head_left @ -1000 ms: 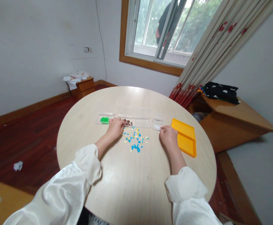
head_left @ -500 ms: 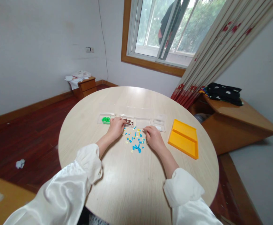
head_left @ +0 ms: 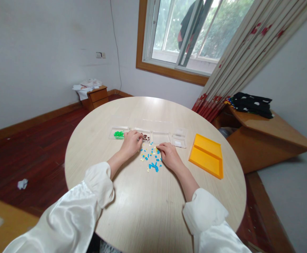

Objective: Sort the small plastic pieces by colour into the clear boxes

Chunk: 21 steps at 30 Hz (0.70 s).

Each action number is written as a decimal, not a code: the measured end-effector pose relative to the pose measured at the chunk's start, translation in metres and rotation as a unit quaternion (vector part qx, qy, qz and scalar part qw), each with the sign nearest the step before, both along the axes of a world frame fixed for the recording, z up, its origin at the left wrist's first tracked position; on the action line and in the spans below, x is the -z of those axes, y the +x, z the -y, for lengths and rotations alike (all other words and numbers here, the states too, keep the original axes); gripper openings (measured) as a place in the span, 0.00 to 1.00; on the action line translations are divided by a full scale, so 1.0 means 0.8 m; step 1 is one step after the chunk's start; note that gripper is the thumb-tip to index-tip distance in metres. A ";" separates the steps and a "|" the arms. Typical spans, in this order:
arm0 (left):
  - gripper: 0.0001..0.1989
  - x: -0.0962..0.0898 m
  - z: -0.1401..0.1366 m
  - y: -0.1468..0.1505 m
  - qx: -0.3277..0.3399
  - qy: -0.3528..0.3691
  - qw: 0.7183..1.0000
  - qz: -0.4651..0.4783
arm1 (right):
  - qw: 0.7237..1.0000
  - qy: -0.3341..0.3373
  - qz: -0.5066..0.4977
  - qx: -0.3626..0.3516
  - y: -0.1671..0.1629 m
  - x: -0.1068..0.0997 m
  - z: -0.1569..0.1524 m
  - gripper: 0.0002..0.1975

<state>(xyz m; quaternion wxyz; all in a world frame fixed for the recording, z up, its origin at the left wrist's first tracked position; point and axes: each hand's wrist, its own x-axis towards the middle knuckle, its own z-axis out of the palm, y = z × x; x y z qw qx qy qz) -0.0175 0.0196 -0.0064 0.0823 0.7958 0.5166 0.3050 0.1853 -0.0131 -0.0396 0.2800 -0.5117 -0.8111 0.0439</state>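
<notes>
My left hand (head_left: 131,144) hovers at the near edge of a clear box of brown pieces (head_left: 146,137), covering part of it. Its fingers are pinched together, and whatever is between them is too small to see. My right hand (head_left: 170,156) reaches in from the right, thumb and forefinger closed over the far right side of a scatter of small blue and yellow building bricks (head_left: 153,167). Any piece in that pinch cannot be made out. Left of my left hand, green bricks (head_left: 119,134) lie in another clear box.
Two more clear boxes stand in the row, one in the middle (head_left: 161,133) and one at the right end (head_left: 179,142). A yellow two-part tray (head_left: 206,164) lies on the right of the round table (head_left: 142,211). Clear lids lie behind the boxes.
My right hand has moved a little left, over the loose bricks. My left hand has shifted slightly right, hiding more of the brown pieces.
</notes>
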 end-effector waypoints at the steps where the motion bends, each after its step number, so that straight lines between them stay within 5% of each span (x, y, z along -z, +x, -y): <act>1: 0.10 0.000 0.000 0.001 0.002 -0.001 1.000 0.003 | 1.000 -0.001 -0.003 0.001 0.001 -0.001 0.001 0.15; 9: 0.09 0.001 0.001 0.004 0.020 -0.010 1.000 0.021 | 0.999 0.018 -0.032 -0.004 0.011 -0.008 0.003 0.11; 21: 0.08 0.002 0.001 0.004 0.032 -0.010 0.999 0.035 | 0.995 -0.059 -0.076 0.006 0.008 -0.013 0.010 0.13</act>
